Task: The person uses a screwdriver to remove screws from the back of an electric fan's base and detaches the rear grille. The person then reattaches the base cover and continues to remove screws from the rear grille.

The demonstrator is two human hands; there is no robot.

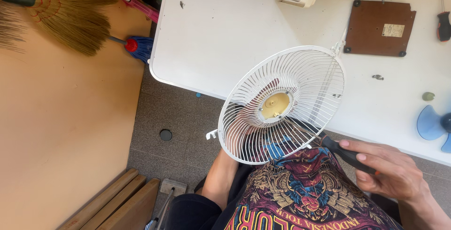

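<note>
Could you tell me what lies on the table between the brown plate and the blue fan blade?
In the head view, a small dark screw-like piece and a small round green object lie on the white table between the brown plate and blue fan blade.

The scene is viewed from head height, steeply downward. The table (225, 32) edge and floor (174, 117) are seen close.

Right hand (392, 171) grips a black-handled tool (347, 155) against the white fan guard (282, 105).
</note>
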